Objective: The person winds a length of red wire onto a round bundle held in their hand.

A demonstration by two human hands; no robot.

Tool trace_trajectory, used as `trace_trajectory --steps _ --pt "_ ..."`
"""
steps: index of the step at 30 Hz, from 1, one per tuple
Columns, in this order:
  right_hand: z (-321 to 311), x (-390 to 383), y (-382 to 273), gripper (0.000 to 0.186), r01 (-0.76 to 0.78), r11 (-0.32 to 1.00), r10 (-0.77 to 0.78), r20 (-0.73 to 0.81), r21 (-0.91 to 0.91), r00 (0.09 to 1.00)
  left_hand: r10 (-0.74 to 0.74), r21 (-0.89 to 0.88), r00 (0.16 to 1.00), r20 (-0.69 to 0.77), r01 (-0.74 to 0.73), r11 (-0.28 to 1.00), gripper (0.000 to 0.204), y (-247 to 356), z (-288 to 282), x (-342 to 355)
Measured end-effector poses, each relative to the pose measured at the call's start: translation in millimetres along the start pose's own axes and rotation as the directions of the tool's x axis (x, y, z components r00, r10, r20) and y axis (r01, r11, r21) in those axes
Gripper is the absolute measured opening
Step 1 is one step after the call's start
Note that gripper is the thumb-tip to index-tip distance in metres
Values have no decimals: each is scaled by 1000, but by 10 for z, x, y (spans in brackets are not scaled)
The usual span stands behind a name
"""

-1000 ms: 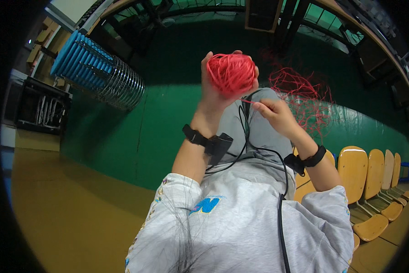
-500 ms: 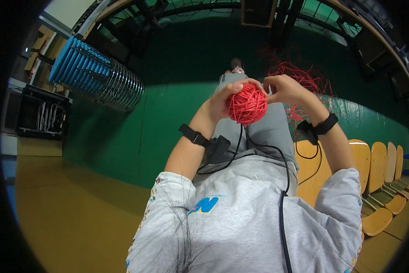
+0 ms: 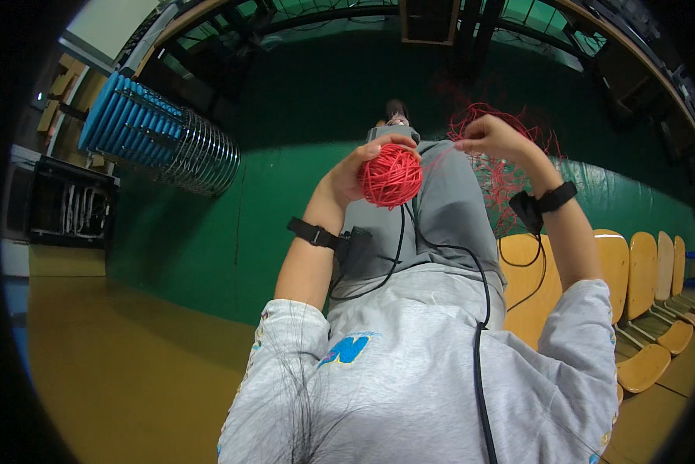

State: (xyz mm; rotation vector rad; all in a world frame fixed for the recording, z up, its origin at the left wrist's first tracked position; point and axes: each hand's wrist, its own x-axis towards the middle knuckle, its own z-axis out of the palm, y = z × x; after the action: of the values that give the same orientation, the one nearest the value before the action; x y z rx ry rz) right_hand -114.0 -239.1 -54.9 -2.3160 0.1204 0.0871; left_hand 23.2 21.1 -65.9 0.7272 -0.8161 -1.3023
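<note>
A round ball of red cord [image 3: 391,178] sits in my left hand [image 3: 353,172], whose fingers curl over its top and left side above my lap. Off to the right, my right hand [image 3: 496,138] is closed in a pinch, apart from the ball. A faint strand of the same red cord runs from the ball toward its fingertips. Beyond that hand, a loose tangle of red cord [image 3: 504,185] spreads on the green floor. Each wrist wears a black strap with a small dark device.
A stack of blue round stools [image 3: 142,120] with metal legs lies at the left. Wooden chairs [image 3: 643,274] line the right side. A black cable [image 3: 480,387] runs down my shirt and over my lap. Dark desks stand along the far side.
My right hand has moved away from the ball to the right, drawing a strand out between them. My left hand and the ball have shifted slightly left.
</note>
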Motion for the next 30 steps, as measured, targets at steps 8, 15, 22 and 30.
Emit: trace_trajectory --steps 8,15,22,30 --pt "-270 115 -720 27 54 943 -149 -270 -330 951 49 179 984 -170 -18 984 92 90 66 116" --pt "-22 124 -1083 26 71 923 -234 -403 -379 885 -89 335 963 -255 174 926 56 87 56 233" --pt "425 -68 -1260 15 71 973 -163 -433 -220 887 143 303 875 -462 4 953 43 139 143 292" --pt "560 -317 -1374 11 127 986 -161 -436 -107 885 543 752 746 -386 -87 654 48 159 279 288"
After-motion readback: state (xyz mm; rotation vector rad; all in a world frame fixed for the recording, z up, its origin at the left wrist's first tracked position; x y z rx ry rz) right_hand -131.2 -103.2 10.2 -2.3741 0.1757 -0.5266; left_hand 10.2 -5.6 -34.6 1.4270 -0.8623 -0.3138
